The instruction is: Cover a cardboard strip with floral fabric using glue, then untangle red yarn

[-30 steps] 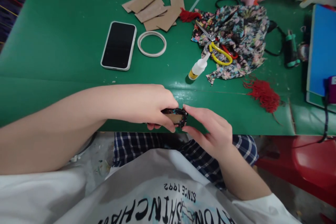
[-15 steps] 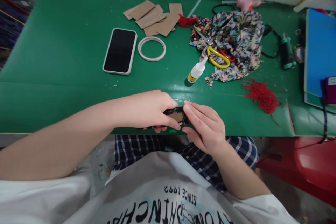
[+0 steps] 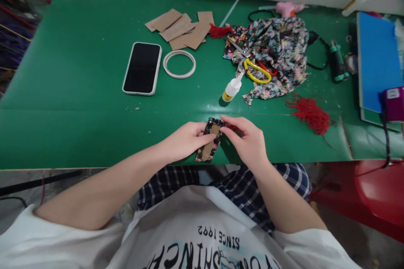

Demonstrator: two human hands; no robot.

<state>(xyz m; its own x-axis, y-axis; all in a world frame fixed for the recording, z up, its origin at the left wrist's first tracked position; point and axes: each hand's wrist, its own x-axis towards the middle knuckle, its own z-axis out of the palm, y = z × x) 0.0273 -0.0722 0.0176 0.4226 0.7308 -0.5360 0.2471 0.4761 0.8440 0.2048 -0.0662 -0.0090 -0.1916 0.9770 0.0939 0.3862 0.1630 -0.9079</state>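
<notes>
A small cardboard strip wrapped in dark floral fabric (image 3: 209, 146) lies near the front edge of the green table (image 3: 78, 126). My left hand (image 3: 186, 139) presses on its left side with thumb and fingers closed on it. My right hand (image 3: 248, 141) pinches its top right corner, fingers curled together. A small glue bottle (image 3: 231, 89) lies just beyond both hands.
Farther back lie a phone (image 3: 142, 68), a white tape ring (image 3: 179, 64), cardboard pieces (image 3: 181, 29), floral fabric (image 3: 274, 48) with yellow scissors (image 3: 257, 71), red tassels (image 3: 307, 111), a blue book (image 3: 377, 59) and a red stool (image 3: 375, 195).
The fabric-wrapped strip went from being held edge-on between both hands to lying flat on the table. Both hands moved forward with it onto the table.
</notes>
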